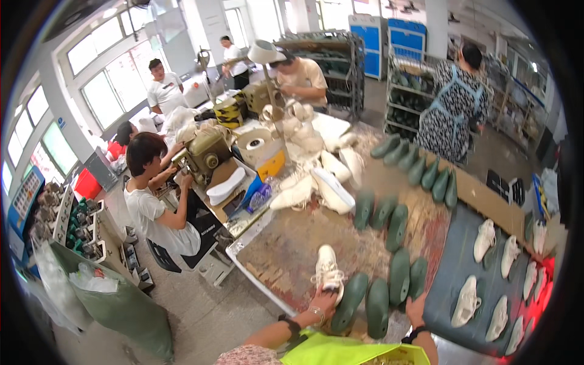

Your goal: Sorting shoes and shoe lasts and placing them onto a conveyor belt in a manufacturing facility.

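We close our left hand (320, 302) around the heel of the white shoe (328, 272), toe pointing away on the table (286, 249), while our right hand (417, 302), grip spread, steadies a green last (417, 277) just ahead.

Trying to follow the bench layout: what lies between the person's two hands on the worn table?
In the head view, two dark green shoe lasts lie side by side between the left hand, which holds a white laced shoe, and the right hand.

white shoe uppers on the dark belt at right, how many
7 clearly on the dark belt: two at top, two lower, three along the right edge. Others may be hidden by the rim.
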Demonstrator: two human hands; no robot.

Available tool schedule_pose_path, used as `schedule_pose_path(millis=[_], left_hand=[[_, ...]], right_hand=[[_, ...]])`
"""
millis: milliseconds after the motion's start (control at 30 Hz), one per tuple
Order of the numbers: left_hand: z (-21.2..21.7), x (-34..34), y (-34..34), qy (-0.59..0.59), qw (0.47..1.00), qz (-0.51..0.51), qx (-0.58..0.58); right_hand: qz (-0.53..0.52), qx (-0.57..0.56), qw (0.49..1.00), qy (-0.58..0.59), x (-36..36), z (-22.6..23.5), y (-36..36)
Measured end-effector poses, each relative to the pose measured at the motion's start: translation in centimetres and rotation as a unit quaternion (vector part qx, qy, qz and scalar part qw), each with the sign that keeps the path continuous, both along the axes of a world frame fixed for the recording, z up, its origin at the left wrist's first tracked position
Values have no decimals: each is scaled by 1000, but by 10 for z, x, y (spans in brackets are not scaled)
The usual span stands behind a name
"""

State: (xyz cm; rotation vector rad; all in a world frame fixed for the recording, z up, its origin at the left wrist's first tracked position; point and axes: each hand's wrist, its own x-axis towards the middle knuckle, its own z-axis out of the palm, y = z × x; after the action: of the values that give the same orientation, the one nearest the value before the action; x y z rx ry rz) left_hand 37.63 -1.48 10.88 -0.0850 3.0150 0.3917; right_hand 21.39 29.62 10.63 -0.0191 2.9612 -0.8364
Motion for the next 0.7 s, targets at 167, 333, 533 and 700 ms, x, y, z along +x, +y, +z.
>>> schedule_pose_path(millis=[167, 333, 533, 700], left_hand=[[6, -15, 3, -38, 999, 16, 12], [6, -11, 11, -78, 996, 26, -27], [9, -17, 19, -172, 982, 64, -51], [0, -17, 15, -123, 986, 76, -86]], right_hand=[[-47, -26, 998, -29, -4, 4, 1], [-39, -22, 998, -50, 11, 3, 12], [-14, 5, 999, -45, 27, -8, 18], [48, -46, 992, -106, 17, -4, 33]])
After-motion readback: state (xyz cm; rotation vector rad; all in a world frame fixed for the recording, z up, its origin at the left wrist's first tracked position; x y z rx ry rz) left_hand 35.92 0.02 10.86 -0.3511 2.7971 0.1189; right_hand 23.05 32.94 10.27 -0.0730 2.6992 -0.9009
